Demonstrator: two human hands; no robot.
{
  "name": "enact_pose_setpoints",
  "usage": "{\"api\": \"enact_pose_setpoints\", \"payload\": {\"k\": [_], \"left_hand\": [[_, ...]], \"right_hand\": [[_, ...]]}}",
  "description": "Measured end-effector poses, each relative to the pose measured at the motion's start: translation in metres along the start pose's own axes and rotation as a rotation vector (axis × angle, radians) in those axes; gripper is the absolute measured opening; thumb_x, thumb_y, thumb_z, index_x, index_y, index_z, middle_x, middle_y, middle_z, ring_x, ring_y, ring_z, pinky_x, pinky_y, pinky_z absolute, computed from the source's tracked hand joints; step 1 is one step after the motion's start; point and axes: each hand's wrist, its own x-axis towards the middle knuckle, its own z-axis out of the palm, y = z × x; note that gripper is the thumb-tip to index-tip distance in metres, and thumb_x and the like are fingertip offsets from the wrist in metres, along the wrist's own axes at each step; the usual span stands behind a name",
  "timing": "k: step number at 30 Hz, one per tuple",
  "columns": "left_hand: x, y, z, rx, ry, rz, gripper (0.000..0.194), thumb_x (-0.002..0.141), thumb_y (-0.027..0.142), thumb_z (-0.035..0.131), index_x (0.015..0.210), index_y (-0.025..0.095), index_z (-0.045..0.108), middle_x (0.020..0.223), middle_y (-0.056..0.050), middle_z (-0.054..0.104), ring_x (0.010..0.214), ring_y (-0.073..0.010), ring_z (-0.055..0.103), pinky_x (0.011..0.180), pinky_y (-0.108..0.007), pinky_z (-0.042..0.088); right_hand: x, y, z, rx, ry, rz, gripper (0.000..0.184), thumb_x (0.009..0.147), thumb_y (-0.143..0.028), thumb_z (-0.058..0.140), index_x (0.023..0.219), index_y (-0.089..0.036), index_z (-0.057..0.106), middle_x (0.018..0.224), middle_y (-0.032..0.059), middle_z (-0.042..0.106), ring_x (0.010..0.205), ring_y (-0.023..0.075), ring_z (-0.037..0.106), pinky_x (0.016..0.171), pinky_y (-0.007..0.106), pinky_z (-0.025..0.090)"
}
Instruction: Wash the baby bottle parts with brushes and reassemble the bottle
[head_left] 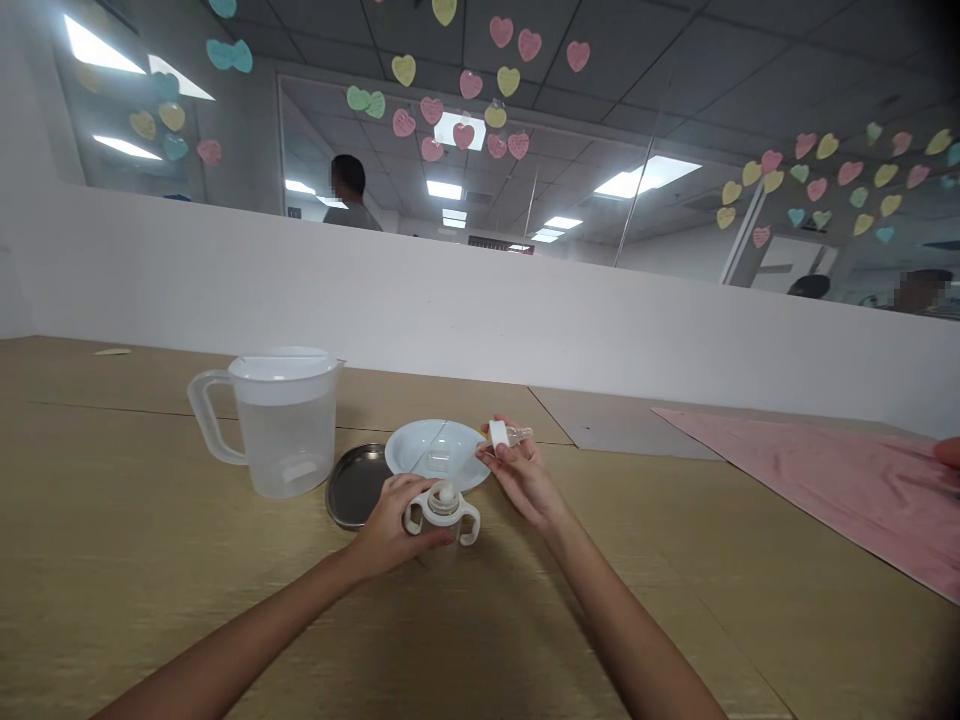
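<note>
We have our L hand (390, 525) wrapped round a white baby cup w/ two handles (442, 510). Its fingers curl close round the near side, so the hand is shut in a firm hold, not spread. The cup stands upright, long way up & down, w/ its small round tip pointing up. We can't tell if its base touches the table (120, 520). Our R hand (521, 478) is up & to the right of the cup, just apart from it. Its thumb & first finger pinch a small clear piece w/ a white cap (506, 435). That piece lies nearly flat, long way left to right, cap end pointing L toward the cup, clear end pointing R. Behind the hands is a white plate (401, 448) w/ a clear round thing (439, 460) on it. A dark metal lid (351, 488) sits just L of the plate, a plastic jug (285, 440) is further L, & a pink cloth (825, 490) lies well off to the R.
</note>
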Motion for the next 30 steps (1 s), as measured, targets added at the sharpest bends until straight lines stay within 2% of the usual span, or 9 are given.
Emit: {"api": "enact_pose_setpoints", "payload": {"k": [5,10,16,20,23,26,30], "left_hand": [[0.0,0.001,-0.001,0.006,-0.006,-0.015,0.053,0.065,0.054,0.065,0.108,0.022,0.059,0.106,-0.008,0.059,0.103,-0.0257,0.049,0.091,-0.039,0.038],[0.0,0.002,-0.001,-0.003,-0.012,-0.029,0.055,0.066,0.055,0.065,0.11,0.023,0.057,0.109,-0.008,0.058,0.105,-0.0261,0.048,0.092,-0.039,0.037],[0.001,0.003,-0.002,-0.016,-0.043,-0.03,0.055,0.066,0.054,0.065,0.11,0.023,0.057,0.107,-0.007,0.058,0.104,-0.0254,0.047,0.093,-0.039,0.036],[0.001,0.004,-0.003,-0.003,-0.035,-0.027,0.054,0.066,0.054,0.065,0.11,0.023,0.057,0.108,-0.007,0.058,0.104,-0.0246,0.048,0.092,-0.038,0.036],[0.0,0.002,-0.002,0.014,-0.02,-0.013,0.054,0.066,0.054,0.065,0.11,0.023,0.057,0.107,-0.007,0.058,0.103,-0.0245,0.049,0.091,-0.038,0.038],[0.0,0.0,-0.001,0.026,-0.003,0.004,0.054,0.066,0.053,0.065,0.111,0.023,0.057,0.107,-0.007,0.059,0.103,-0.0247,0.05,0.091,-0.038,0.038],[0.001,0.0,-0.001,0.035,0.015,0.025,0.053,0.066,0.053,0.065,0.109,0.023,0.058,0.106,-0.007,0.06,0.102,-0.0247,0.051,0.09,-0.038,0.039]], "right_hand": [[0.008,0.008,-0.007,0.129,0.151,-0.082,0.04,0.06,-0.026,0.074,0.096,-0.025,0.056,0.091,-0.002,0.062,0.088,0.0126,0.06,0.098,0.035,0.042],[0.011,0.021,-0.007,0.166,0.263,-0.04,0.048,0.052,-0.018,0.078,0.093,-0.023,0.053,0.086,-0.0034,0.061,0.084,0.0129,0.062,0.097,0.035,0.043],[0.014,0.039,-0.016,0.015,0.366,-0.032,0.054,0.048,-0.018,0.078,0.095,-0.021,0.053,0.088,-0.0012,0.061,0.084,0.0147,0.061,0.087,0.034,0.048],[0.019,0.05,-0.025,-0.15,0.396,-0.077,0.054,0.049,-0.021,0.075,0.098,-0.02,0.053,0.094,0.0016,0.061,0.088,0.0155,0.059,0.084,0.033,0.048],[0.023,0.056,-0.029,-0.312,0.357,-0.164,0.051,0.052,-0.023,0.072,0.1,-0.019,0.054,0.101,0.0047,0.059,0.093,0.017,0.057,0.085,0.032,0.047],[0.024,0.061,-0.03,-0.54,0.22,-0.249,0.045,0.058,-0.024,0.068,0.1,-0.018,0.057,0.11,0.0081,0.054,0.1,0.019,0.054,0.087,0.032,0.046],[0.021,0.06,-0.025,-0.825,0.004,-0.206,0.046,0.062,-0.03,0.068,0.105,-0.019,0.058,0.108,0.0067,0.056,0.102,0.0207,0.054,0.09,0.036,0.043]]}}
